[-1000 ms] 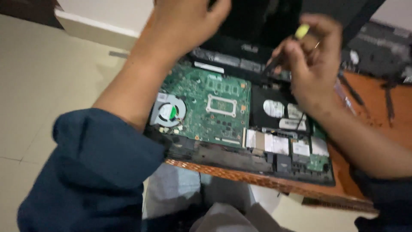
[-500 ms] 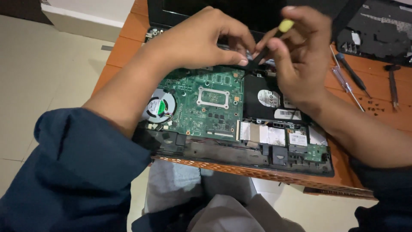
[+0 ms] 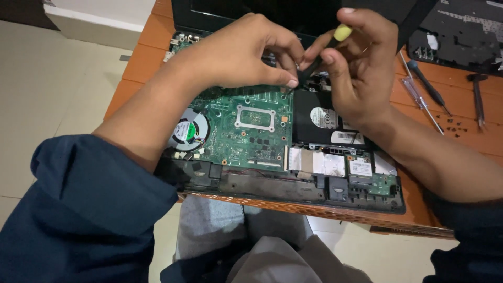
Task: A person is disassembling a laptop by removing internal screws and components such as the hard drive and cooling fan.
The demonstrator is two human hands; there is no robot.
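An opened laptop base (image 3: 293,188) lies on an orange table, with its green circuit board (image 3: 246,131), a round cooling fan (image 3: 186,131) and a black drive (image 3: 322,123) exposed. My right hand (image 3: 361,68) grips a screwdriver with a black shaft and a yellow end (image 3: 341,32), tip down at the board's far edge. My left hand (image 3: 241,52) rests over the far side of the board, thumb and fingertips pinched beside the screwdriver tip. What lies under the fingertips is hidden.
Two loose screwdrivers (image 3: 419,94) and a dark tool (image 3: 478,94) lie on the orange table (image 3: 141,47) at the right, with small screws near them. A dark laptop cover (image 3: 461,31) sits at the far right. Pale floor tiles (image 3: 52,94) are to the left.
The view has shifted downward over the laptop. My left hand came down from the screen edge onto the far side of the board, meeting my right hand with the screwdriver.
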